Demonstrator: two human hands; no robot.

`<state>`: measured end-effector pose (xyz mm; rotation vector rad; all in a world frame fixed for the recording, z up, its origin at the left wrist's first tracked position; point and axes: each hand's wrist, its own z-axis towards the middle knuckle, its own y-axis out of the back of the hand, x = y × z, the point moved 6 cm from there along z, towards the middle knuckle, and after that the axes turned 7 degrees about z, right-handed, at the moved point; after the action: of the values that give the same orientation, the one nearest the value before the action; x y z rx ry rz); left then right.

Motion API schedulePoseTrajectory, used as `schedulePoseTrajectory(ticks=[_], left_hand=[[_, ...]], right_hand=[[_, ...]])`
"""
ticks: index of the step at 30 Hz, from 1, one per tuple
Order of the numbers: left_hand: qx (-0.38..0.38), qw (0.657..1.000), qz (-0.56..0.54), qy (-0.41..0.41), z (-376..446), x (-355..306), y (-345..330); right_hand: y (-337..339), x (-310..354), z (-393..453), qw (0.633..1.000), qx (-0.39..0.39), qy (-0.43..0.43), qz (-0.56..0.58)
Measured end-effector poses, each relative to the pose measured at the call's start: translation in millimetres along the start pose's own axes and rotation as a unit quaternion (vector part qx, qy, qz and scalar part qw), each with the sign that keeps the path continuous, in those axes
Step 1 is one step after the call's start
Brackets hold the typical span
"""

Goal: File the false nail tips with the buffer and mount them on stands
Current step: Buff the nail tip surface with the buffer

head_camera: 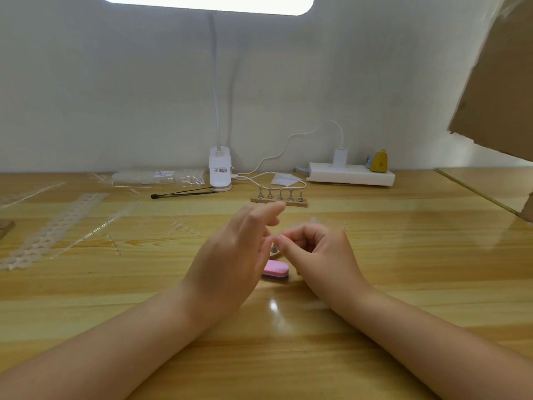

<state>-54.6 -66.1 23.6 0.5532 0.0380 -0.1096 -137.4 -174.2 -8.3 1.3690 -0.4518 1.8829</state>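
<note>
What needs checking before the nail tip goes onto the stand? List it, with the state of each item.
1. Small metal stand between the hands, within reach: ok; whether it is upright, cannot tell, mostly hidden.
2. Right hand pinching something at its fingertips over that stand: ok; that it is a clear nail tip, cannot tell, blurred.
3. Left hand free to steady the stand, fingers straight beside it: ok.
4. Pink and purple oval buffer block set down on the wooden table, out of both hands: ok.
5. Wooden base with five metal stands behind the hands, free of tips: cannot tell, too small.
</note>
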Motion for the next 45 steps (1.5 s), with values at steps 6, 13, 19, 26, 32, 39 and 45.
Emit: schedulePoseTrajectory(ticks=[6, 13, 19, 26, 32, 39, 45], left_hand=[[0.022, 0.967, -0.156, 0.203, -0.5, 24.6, -3.2], [0.134, 0.552, -0.619, 0.543, -13.2, 51.4, -36.0], [0.158, 0.752, -0.344, 0.54, -14.9, 84.9, -24.2], [0.24, 0.918, 0.204, 0.243, -3.0, 74.0, -8.2], [0.235, 0.97, -0.013, 0.054, -1.8, 14.7, -19.0], [0.264, 0.964, -0.039, 0.0, -7.2, 18.0, -25.4], [-0.011, 0.996, -0.084, 0.031, 10.2, 18.6, 8.1]], right_hand=[[-0.7, -2.2, 2.8, 0.999, 0.017, -0.025, 0.026], [-3.9, -8.5, 9.3, 0.978, 0.115, -0.109, 0.137], [2.2, -15.7, 15.2, 0.971, 0.072, -0.128, 0.189], [8.0, -20.0, 15.2, 0.969, 0.023, -0.136, 0.205], [10.4, -20.6, 14.1, 0.968, -0.007, -0.13, 0.215], [11.4, -22.1, 13.7, 0.966, -0.02, -0.146, 0.212], [4.1, -20.4, 11.8, 0.962, 0.023, -0.144, 0.23]])
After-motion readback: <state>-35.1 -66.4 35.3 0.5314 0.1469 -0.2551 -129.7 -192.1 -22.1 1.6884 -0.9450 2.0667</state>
